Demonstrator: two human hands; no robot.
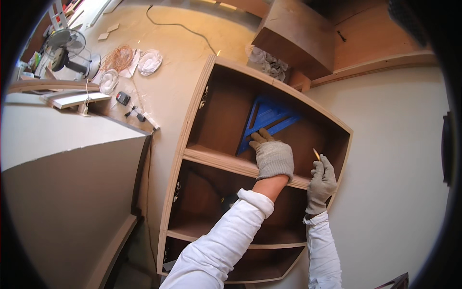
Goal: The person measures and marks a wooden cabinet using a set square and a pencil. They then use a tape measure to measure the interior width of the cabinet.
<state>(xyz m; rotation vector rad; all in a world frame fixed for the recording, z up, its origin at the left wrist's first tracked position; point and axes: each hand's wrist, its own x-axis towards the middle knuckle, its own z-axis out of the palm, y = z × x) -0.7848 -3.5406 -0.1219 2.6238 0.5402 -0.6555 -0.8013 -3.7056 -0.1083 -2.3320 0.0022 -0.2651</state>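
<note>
Inside the top compartment of an open wooden cabinet (199,154) is a blue triangular speed square (269,118). My left hand (273,156), in a grey-beige work glove, reaches over the shelf edge with its fingers on the near side of the square; the palm hides part of the grip. My right hand (321,185), gloved too, is closed on a pencil (316,154) whose sharpened tip points up. It is by the right end of the shelf edge, apart from the square. Metal hinges (204,97) sit on the cabinet's left side.
A white-topped cabinet (72,130) is at the left. On the floor beyond lie a fan (67,53), coiled wire (118,58), white bundles (150,62), a battery pack (123,98) and a cable (185,29). A wooden box (298,38) is at the back, a pale panel (390,159) at right.
</note>
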